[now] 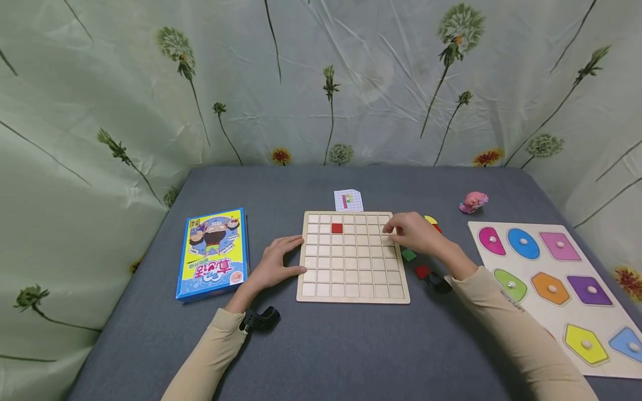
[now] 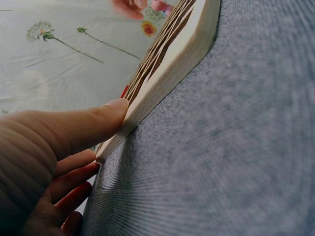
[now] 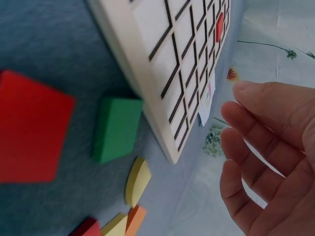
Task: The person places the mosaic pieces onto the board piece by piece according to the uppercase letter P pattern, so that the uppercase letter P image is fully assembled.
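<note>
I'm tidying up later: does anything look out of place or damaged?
Nothing stands out as damaged. Mildly untidy: loose blocks lie scattered at odd angles right of the board, while one red block sits on it.

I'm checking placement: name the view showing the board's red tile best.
The head view: the red tile shows its whole face on the board. The right wrist sees it slanted; the left wrist, only a sliver.

High forward-down head view, tilted wrist close-ups, shared board (image 1: pixel 352 263)
</note>
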The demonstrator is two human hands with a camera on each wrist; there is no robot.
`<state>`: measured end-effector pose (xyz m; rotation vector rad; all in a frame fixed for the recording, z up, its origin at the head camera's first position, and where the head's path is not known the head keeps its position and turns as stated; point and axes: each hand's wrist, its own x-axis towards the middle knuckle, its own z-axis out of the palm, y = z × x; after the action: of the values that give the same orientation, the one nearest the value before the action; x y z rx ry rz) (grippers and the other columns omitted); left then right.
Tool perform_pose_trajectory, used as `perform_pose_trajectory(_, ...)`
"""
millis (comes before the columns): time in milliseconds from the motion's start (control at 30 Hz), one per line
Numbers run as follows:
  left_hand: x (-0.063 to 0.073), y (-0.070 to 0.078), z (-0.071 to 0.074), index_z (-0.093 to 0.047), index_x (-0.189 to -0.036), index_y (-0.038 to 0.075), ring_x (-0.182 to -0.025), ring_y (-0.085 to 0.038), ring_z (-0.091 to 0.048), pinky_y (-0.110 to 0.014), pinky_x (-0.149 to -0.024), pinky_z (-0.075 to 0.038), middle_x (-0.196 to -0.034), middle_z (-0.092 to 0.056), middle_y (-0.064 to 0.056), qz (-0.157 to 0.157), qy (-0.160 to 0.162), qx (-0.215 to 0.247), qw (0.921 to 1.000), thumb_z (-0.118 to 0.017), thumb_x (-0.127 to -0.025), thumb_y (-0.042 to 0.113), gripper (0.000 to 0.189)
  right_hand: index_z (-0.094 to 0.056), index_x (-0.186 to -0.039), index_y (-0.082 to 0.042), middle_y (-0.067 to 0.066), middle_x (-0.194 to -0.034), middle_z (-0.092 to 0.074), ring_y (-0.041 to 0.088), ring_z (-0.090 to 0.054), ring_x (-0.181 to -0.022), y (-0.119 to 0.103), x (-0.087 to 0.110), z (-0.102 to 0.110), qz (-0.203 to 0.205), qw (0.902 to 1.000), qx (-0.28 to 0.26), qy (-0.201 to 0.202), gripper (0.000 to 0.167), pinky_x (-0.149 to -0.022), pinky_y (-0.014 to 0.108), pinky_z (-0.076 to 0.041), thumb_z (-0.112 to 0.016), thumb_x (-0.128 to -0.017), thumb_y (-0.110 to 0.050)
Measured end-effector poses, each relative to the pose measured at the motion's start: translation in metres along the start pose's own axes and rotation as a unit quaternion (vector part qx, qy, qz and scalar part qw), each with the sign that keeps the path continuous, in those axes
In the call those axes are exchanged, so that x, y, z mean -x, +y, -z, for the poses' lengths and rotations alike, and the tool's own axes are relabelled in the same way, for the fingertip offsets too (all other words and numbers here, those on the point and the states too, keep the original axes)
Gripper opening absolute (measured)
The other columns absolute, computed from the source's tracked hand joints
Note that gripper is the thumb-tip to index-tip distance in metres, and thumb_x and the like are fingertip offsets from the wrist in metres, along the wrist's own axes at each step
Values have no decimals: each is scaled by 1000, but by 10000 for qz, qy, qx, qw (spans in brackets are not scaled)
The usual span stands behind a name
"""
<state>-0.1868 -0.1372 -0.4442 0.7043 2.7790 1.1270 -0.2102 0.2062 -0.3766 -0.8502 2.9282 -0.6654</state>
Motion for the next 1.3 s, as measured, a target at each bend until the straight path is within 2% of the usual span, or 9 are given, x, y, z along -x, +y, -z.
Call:
perform_pose_trajectory(167, 0, 0, 0, -47, -138, 5, -134, -34, -35, -59, -103, -25, -144, -46, -14, -5, 34, -29, 10000, -75, -78, 25, 69, -71, -93, -1, 9, -85, -69, 14, -56, -68, 2, 11, 3, 141, 9999, 61, 38, 14, -62, 25, -44, -67, -79, -1)
perform_pose_trajectory(367, 0, 0, 0, -47, -138, 5, -134, -34, -35, -59, -103, -25, -144, -46, -13, -7, 14, -15, 10000, -75, -78, 25, 69, -71, -93, -1, 8, -86, -69, 11, -53, -69, 7, 24, 3, 18, 10000, 41, -21, 14, -60, 23, -42, -69, -80, -2)
perform_pose_trajectory(533, 0, 0, 0, -47, -137, 4, -133, -34, -35, -58, -102, -25, -144, -46, -14, -55, 18, 5, 10000, -74, -78, 25, 69, -71, -91, -4, 5, -85, -70, 9, -55, -70, 12, 34, 2, -29, 10000, 87, -18, 13, -63, 24, -45, -70, -78, -2)
perform_pose_trajectory(867, -1, -1, 0, -47, -137, 4, -133, -35, -35, -58, -102, -25, -144, -46, -14, -79, 31, -7, 10000, -74, -78, 25, 68, -72, -90, -8, 2, -87, -71, 6, -53, -70, 22, 52, 4, -141, 9996, 9, -258, 12, -65, 25, -47, -72, -78, -6)
perform_pose_trajectory(1300, 0, -1, 0, -47, -138, 4, -133, -34, -35, -58, -102, -25, -144, -46, -14, -63, 30, -44, 10000, -74, -78, 25, 69, -71, -94, -5, 2, -86, -70, 6, -53, -72, 32, 71, 5, -277, 9970, -307, -658, 15, -67, 22, -48, -71, -79, -8)
